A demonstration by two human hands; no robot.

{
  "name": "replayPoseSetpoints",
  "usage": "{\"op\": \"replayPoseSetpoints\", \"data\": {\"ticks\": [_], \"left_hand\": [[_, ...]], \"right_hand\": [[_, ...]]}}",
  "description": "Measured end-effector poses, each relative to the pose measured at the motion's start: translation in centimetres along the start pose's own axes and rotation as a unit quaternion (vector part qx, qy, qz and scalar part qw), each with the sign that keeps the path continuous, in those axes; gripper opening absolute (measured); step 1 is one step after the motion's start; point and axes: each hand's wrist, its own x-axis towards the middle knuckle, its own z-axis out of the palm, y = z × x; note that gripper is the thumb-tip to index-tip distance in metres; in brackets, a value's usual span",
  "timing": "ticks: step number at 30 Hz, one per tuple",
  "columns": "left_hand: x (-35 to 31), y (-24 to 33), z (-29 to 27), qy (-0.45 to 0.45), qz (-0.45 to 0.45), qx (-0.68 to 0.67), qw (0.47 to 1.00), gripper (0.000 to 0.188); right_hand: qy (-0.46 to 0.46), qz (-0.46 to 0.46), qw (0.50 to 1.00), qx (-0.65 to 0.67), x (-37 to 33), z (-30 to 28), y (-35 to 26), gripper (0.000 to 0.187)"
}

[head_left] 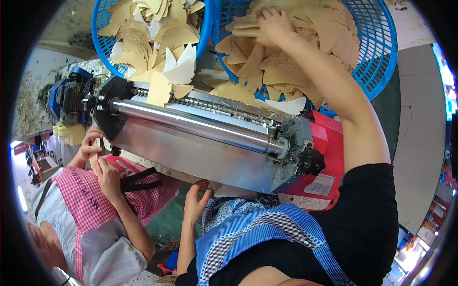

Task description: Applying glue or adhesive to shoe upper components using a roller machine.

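My right hand (275,27) reaches over the machine into the right blue basket (377,71). Its fingers are parted and bent over a heap of tan zigzag-edged cut pieces (281,74), touching those at the far left. No piece is seen lifted in it. Close to my body, my left hand (195,204) is at the machine's lower front edge, thumb apart from the bent fingers and nothing visible between them. Between my hands lies the roller machine (191,124), with a shiny steel roller and a sloping metal plate. Pale pieces (234,191) show under its front edge.
Another blue basket (102,52) holds tan and white pieces at the far left. Loose pieces (160,88) lie behind the roller. A co-worker in a pink checked apron (90,195) handles a narrow tan strip at the left. A black knob (311,161) sticks out on the machine's right.
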Motion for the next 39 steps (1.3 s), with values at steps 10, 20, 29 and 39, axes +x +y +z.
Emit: {"op": "replayPoseSetpoints", "data": {"ticks": [10, 20, 29, 39], "left_hand": [[-2.8, -1.8, -0.9, 0.014, -0.071, -0.057, 0.996, 0.027], [-1.5, -0.9, 0.1, -0.008, -0.06, -0.044, 0.997, 0.032], [-1.7, -1.2, 0.8, -0.022, -0.059, -0.032, 0.997, 0.032], [-2.1, -1.5, 0.5, -0.017, -0.053, 0.003, 0.998, 0.028]], "right_hand": [[-0.464, 0.051, 0.744, 0.477, -6.2, -9.5, -4.3, 0.045], [-0.565, 0.053, 0.64, 0.518, -13.4, -5.1, -6.0, 0.025], [-0.341, 0.285, 0.584, 0.68, -13.4, -5.8, -1.1, 0.024], [-0.367, -0.289, 0.815, 0.342, -13.9, -7.7, -0.5, 0.057]]}}
